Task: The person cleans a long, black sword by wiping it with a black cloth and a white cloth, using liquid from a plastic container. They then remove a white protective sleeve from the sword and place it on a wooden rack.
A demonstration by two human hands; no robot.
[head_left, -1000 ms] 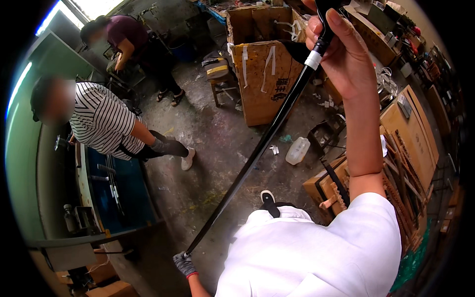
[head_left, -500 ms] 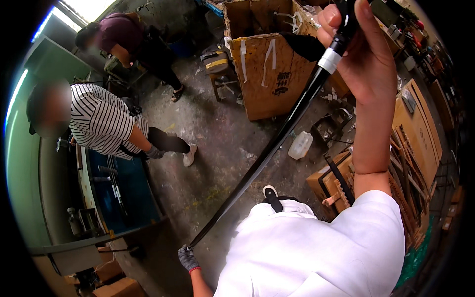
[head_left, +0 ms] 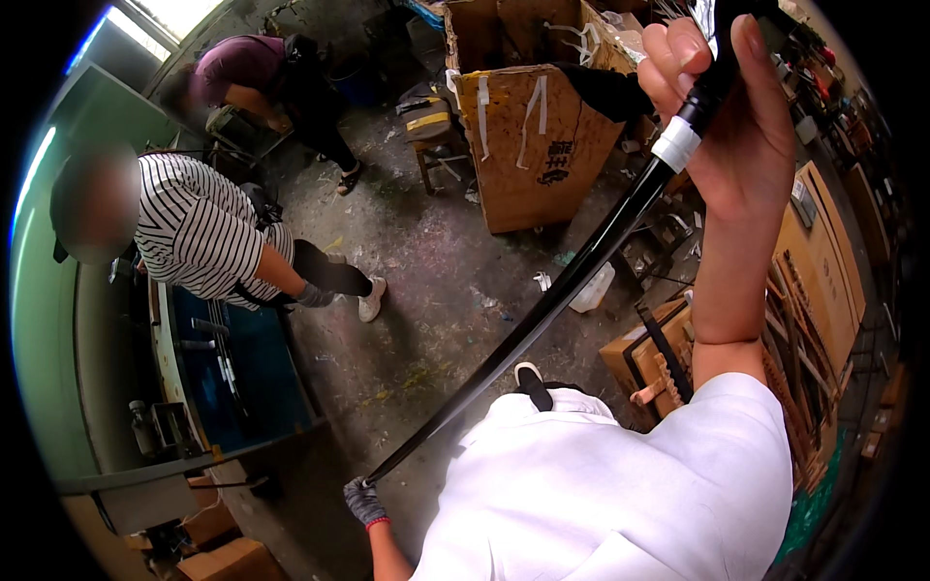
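A long, glossy black, sword-like rod (head_left: 567,286) with a pale collar (head_left: 675,144) slants across the view from upper right to lower left. My bare right hand (head_left: 741,145) is raised at the upper right, thumb and fingers closed around the dark part above the collar. Down at the lower left, my left hand (head_left: 364,504), in a grey knit glove with a red cuff edge, closes on the thin far end of the rod. Something silvery shows beside my right fingers; its shape is partly cut off by the frame edge.
A co-worker in a striped shirt (head_left: 199,228) stands left by a blue-topped workbench (head_left: 266,363) holding several long rods. Another person in purple (head_left: 237,73) bends over farther back. A large wooden crate (head_left: 528,155), a translucent jug (head_left: 593,289) and stacked boards (head_left: 819,261) stand around.
The rod's upper end and my right hand have shifted a little to the right; my left hand has barely moved. The person in purple has bent lower.
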